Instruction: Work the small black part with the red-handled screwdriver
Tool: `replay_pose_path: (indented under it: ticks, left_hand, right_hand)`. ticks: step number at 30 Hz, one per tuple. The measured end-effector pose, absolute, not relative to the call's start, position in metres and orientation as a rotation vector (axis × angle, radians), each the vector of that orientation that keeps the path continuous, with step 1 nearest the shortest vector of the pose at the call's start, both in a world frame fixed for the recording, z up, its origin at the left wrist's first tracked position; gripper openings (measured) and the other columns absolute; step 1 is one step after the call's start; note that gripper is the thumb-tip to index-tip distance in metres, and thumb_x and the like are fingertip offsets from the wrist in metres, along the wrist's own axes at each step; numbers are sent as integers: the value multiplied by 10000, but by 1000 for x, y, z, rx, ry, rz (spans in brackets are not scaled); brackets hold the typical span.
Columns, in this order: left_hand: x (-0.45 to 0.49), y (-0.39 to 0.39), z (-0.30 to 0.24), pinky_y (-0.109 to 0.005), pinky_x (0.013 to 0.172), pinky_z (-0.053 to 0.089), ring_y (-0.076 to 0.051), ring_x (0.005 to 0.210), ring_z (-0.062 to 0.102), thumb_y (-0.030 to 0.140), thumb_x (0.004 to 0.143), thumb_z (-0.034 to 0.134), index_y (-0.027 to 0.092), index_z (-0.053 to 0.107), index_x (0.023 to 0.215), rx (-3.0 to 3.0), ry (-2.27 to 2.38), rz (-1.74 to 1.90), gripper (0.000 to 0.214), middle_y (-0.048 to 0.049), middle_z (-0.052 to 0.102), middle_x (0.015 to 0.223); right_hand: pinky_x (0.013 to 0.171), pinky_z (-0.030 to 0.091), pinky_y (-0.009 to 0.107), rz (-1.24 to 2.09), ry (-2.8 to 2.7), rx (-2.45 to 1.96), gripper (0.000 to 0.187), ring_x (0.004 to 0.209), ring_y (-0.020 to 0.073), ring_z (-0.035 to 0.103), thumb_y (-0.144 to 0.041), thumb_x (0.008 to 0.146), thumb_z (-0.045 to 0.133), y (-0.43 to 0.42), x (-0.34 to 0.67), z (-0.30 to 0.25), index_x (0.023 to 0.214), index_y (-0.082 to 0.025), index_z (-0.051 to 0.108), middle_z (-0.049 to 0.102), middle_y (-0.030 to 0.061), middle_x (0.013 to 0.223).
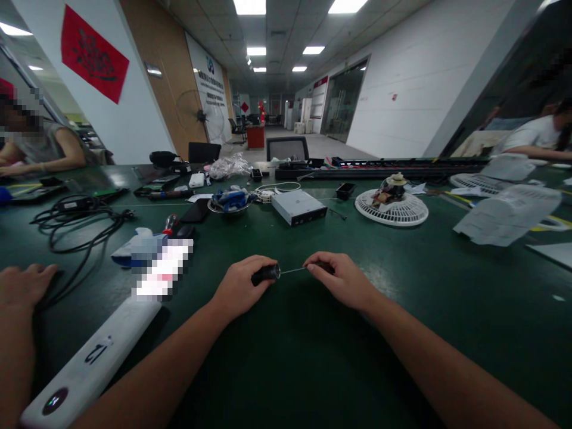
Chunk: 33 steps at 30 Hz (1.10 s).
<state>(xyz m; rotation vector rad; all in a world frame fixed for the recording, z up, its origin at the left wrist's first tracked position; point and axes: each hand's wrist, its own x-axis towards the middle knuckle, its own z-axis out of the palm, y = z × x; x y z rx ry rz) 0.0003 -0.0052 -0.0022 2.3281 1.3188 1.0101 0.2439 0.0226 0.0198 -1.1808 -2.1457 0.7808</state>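
Note:
My left hand (243, 286) grips a short black cylinder (266, 274) with a bright metal end facing right. A thin metal rod (292, 270) runs from that end across to my right hand (339, 280). The fingers of my right hand pinch the rod's far end, and a small dark piece shows under them, partly hidden. Both hands rest just above the dark green workbench (313, 369).
Another person's hand (24, 286) lies on the bench at the left, beside a long white board (89, 363) and a tangle of black cable (75, 223). Ahead lie a silver metal box (298, 207), a white fan guard (391, 208) and a red-handled screwdriver (170, 224).

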Motion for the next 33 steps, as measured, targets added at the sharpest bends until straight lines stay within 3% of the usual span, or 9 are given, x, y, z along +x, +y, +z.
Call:
replay_pose_path:
  ticks: [22,29,33]
  left_hand:
    - [1,-5,-5,-395,960,497,-200,1054,636,136,810,674,231,635,1168,2379,1317,932,373,-33,685,1146]
    - [-1,-4,-7,-424,974,477,-213,1096,609,151,846,634,241,599,1224,2404,1366,923,390,-44,661,1194]
    - [1,-3,-7,-444,978,468,-227,1119,589,179,880,593,236,561,1272,2362,1467,973,397,-57,631,1238]
  right_hand:
    - [546,375,267,778,-2122,-1230,262,600,147,559,-337,907,487,24,244,19,934,-167,685,654,20,701]
    - [522,306,282,504,-2320,-1381,269,569,153,539,-367,907,485,20,242,25,835,-191,675,642,28,658]
    - [503,264,297,411,-2294,-1566,389,533,158,503,-445,934,426,20,242,26,713,-195,627,607,39,616]
